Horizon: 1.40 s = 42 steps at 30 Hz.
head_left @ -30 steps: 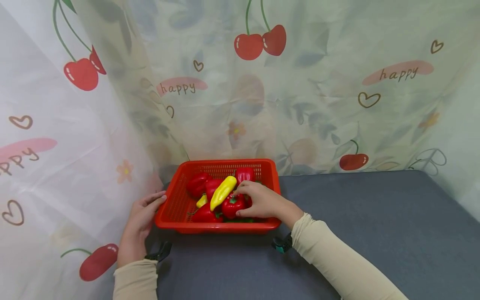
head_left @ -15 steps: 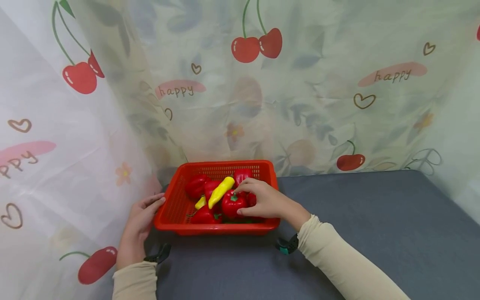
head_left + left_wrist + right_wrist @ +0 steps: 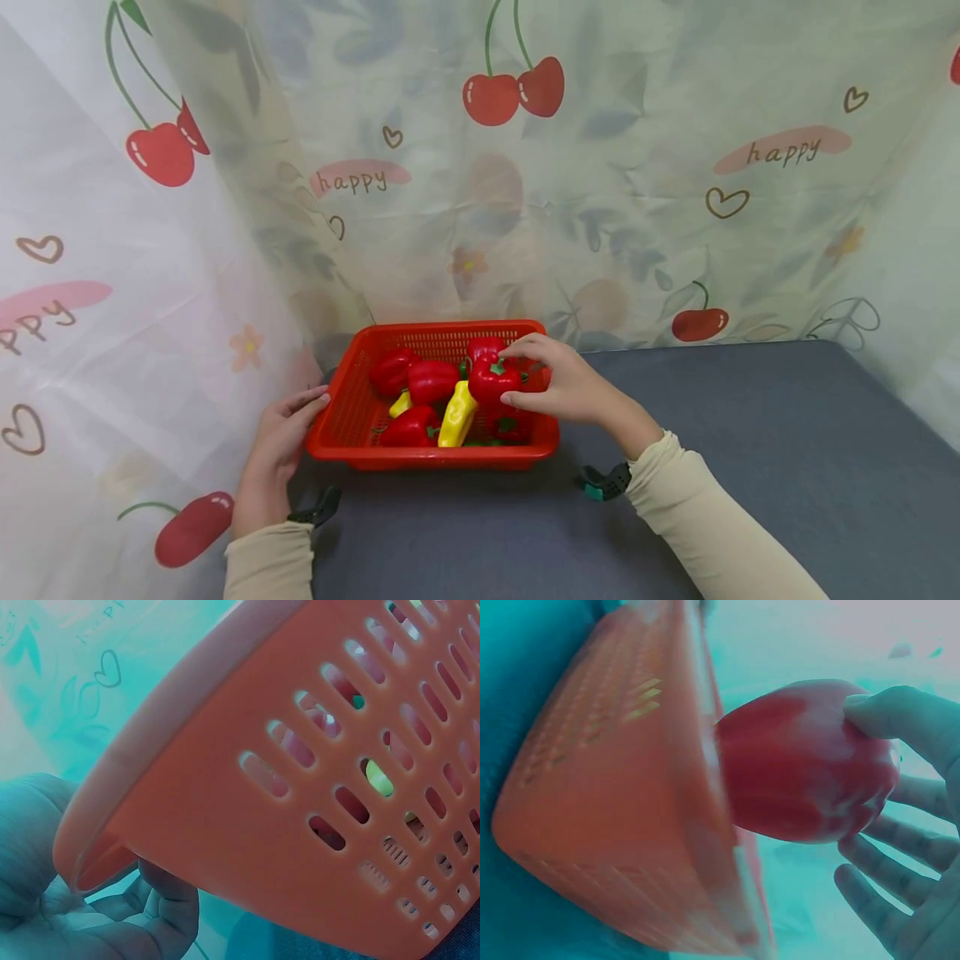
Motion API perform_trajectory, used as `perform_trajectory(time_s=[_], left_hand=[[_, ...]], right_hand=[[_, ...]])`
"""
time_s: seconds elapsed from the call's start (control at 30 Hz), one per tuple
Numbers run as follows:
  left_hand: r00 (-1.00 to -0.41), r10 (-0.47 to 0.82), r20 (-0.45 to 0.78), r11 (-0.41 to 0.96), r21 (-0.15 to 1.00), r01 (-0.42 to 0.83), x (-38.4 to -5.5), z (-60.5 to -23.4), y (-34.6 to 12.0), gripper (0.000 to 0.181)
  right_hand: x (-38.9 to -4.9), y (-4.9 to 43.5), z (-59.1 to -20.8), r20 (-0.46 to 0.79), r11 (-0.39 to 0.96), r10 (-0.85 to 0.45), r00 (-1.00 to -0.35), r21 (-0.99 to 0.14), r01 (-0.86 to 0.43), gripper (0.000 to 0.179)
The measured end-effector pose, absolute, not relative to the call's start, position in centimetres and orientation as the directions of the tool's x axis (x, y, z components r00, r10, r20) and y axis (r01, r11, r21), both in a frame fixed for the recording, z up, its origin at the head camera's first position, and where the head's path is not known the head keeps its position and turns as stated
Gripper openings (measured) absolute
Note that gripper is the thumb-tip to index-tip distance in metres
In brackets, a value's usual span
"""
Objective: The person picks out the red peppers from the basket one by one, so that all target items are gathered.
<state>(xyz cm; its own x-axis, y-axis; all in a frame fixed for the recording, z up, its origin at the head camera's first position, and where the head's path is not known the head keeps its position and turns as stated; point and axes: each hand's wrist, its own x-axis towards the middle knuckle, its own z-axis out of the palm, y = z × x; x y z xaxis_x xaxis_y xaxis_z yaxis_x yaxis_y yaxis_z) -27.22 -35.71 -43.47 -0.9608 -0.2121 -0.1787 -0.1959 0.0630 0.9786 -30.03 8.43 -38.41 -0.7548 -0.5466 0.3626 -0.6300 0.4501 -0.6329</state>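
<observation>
A red plastic basket (image 3: 360,454) holds several red bell peppers, such as one at the front (image 3: 411,427) and one in the middle (image 3: 432,382). My right hand (image 3: 562,379) pinches another red bell pepper (image 3: 492,382) between thumb and fingers, stem toward the palm. In the right wrist view this pepper (image 3: 802,761) rises partly past the basket's rim. A long yellow pepper (image 3: 458,415) leans near the basket's front wall. At the left end, my left hand (image 3: 281,437) grips the rim; in the left wrist view its fingers (image 3: 169,900) curl under the edge.
The basket stands on a dark grey tabletop (image 3: 720,450) that stretches off to the right. A printed curtain (image 3: 600,208) hangs close behind the basket and along the left. A second yellow piece (image 3: 401,405) shows among the red peppers.
My right hand has lifted the red bell pepper up and to the right. The long yellow pepper has slid down toward the basket's front. My left hand stays on the rim.
</observation>
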Motion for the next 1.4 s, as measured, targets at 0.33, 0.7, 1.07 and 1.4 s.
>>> perform_trajectory(time_s=[0.33,0.7,1.07,1.4], left_hand=[[-0.961,-0.21,-0.178,0.072,0.978,-0.197,-27.2,-43.5,-35.4,0.059],[-0.963,-0.195,-0.187,0.028,0.98,-0.196,-27.4,-43.7,-35.4,0.057],[-0.962,-0.181,-0.202,0.003,0.979,-0.206,-27.3,-43.4,-35.5,0.053],[-0.958,-0.194,-0.211,-0.012,0.977,-0.213,-27.0,-43.2,-35.5,0.048]], right_hand=[[-29.7,12.5,-38.0,0.505,0.431,-0.385,-0.772,-0.642,-0.635,0.052],[-29.1,17.3,-40.0,0.548,0.481,-0.222,-0.807,-0.658,-0.579,0.051],[-29.4,22.1,-42.0,0.501,0.582,-0.105,-0.859,-0.669,-0.462,0.053],[-29.2,27.0,-41.9,0.433,0.66,-0.001,-0.902,-0.677,-0.325,0.056]])
